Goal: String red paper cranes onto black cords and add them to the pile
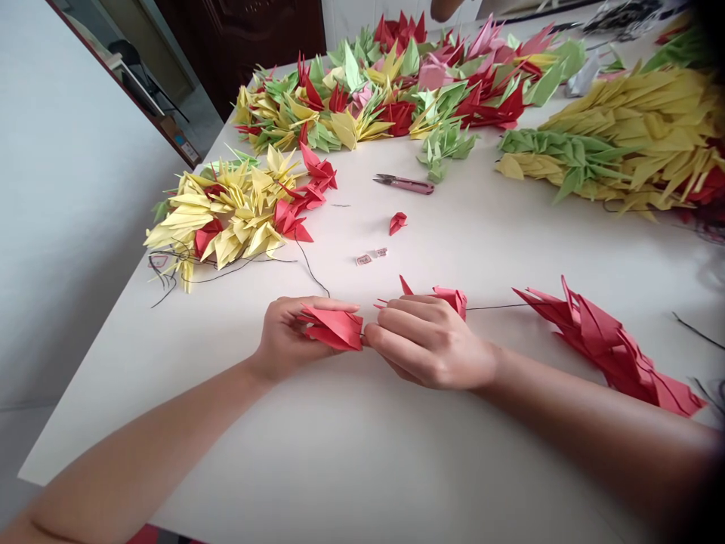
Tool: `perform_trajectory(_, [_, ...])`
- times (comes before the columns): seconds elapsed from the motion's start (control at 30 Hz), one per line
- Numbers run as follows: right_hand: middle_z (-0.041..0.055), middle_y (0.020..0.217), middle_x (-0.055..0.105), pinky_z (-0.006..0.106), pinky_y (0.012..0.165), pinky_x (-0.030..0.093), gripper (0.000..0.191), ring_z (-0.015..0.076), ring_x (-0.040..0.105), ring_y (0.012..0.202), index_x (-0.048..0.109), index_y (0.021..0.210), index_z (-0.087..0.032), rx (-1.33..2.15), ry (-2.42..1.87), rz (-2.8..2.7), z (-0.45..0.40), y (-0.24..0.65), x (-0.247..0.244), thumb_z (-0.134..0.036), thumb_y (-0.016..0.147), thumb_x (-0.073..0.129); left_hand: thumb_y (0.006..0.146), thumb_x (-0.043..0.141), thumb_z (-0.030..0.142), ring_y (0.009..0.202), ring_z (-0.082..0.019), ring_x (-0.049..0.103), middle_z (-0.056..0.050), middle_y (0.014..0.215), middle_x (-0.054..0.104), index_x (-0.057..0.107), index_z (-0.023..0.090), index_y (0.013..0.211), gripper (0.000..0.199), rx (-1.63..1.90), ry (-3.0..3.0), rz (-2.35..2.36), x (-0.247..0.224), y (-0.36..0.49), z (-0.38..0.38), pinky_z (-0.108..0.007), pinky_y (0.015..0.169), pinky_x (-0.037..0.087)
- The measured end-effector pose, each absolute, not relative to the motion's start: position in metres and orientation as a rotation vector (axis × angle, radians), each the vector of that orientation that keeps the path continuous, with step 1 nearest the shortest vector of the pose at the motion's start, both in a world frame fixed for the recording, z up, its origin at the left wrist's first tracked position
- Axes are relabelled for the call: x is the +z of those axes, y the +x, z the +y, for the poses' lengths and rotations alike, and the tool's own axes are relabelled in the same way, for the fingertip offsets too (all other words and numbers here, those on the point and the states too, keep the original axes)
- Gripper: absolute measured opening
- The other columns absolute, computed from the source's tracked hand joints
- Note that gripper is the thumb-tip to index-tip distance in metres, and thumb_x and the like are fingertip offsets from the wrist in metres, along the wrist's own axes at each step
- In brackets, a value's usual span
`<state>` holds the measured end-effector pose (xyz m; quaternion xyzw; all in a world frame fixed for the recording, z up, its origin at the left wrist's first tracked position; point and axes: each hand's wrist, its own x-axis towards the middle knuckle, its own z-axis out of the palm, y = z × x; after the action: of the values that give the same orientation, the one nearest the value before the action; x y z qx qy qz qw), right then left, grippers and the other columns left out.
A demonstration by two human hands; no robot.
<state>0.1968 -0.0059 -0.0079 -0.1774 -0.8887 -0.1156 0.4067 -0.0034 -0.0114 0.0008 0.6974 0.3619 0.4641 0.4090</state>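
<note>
My left hand is closed on a red folded paper crane near the front of the white table. Beside it, my right hand pinches at the right end of that crane, where a thin dark thread or needle tip shows. Another red paper crane sits just behind my right fingers and is partly hidden by them. A black thread runs from it to a strung stack of red cranes at the right, partly behind my forearm.
Thread snips, a small red folded piece and two small clear packets lie beyond my hands. Yellow and red crane strings with loose black threads lie left. Multicoloured strings line the back; a yellow-green bundle sits right.
</note>
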Motion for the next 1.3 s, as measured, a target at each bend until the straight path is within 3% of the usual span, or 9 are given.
perform_trajectory(0.33, [-0.0038,0.060,0.036,0.026,0.047,0.026,0.025,0.0099,0.028,0.052,0.047,0.065,-0.018,-0.518,-0.409,-2.281,-0.007,0.199,0.004,-0.003,0.082,0.054,0.065,0.080,0.011,0.049,-0.013,0.060,0.001,0.063,0.073,0.078,0.028,0.097,0.036,1.199,1.790,0.844,0.003,-0.003,-0.015,-0.023,0.044,0.047])
perform_trajectory(0.6, [-0.0049,0.059,0.042,0.025,0.051,0.030,0.013,0.0107,0.034,0.054,0.049,0.085,-0.019,-0.042,-0.377,-2.218,-0.004,0.197,-0.011,-0.007,0.091,0.046,0.066,0.080,0.011,0.055,-0.016,0.068,-0.002,0.075,0.077,0.077,0.027,0.098,0.035,1.101,1.719,0.776,0.002,-0.004,-0.013,-0.024,0.047,0.052])
perform_trajectory(0.73, [-0.0044,0.058,0.040,0.025,0.050,0.028,0.018,0.0111,0.031,0.053,0.043,0.080,-0.020,0.088,-0.380,-2.159,-0.006,0.193,-0.013,-0.008,0.093,0.039,0.067,0.080,0.011,0.056,-0.015,0.065,-0.001,0.071,0.075,0.076,0.032,0.101,0.040,1.165,1.771,0.730,0.000,-0.005,-0.013,-0.026,0.048,0.050])
perform_trajectory(0.83, [-0.0042,0.058,0.038,0.025,0.049,0.028,0.023,0.0107,0.029,0.052,0.035,0.074,-0.022,0.300,-0.442,-2.141,-0.010,0.191,-0.011,-0.011,0.095,0.035,0.072,0.078,0.018,0.052,-0.014,0.060,-0.001,0.064,0.072,0.076,0.034,0.098,0.030,1.261,1.829,0.712,0.001,-0.005,-0.013,-0.027,0.048,0.046])
perform_trajectory(1.03, [-0.0059,0.059,0.029,0.024,0.049,0.025,0.028,0.0094,0.024,0.051,0.026,0.070,-0.023,0.633,-0.428,-2.128,-0.013,0.191,-0.007,-0.008,0.091,0.037,0.076,0.076,0.023,0.054,-0.013,0.060,-0.003,0.071,0.073,0.078,0.033,0.094,0.021,1.342,1.940,0.682,-0.001,-0.005,-0.012,-0.026,0.049,0.045])
perform_trajectory(1.3, [-0.0066,0.058,0.027,0.022,0.050,0.027,0.028,0.0079,0.024,0.050,0.028,0.069,-0.022,0.776,-0.422,-2.159,-0.011,0.194,-0.004,-0.008,0.090,0.039,0.088,0.061,0.014,0.053,-0.011,0.054,-0.001,0.068,0.066,0.060,0.027,0.130,0.044,1.412,2.365,0.567,-0.003,-0.005,-0.011,-0.022,0.047,0.043])
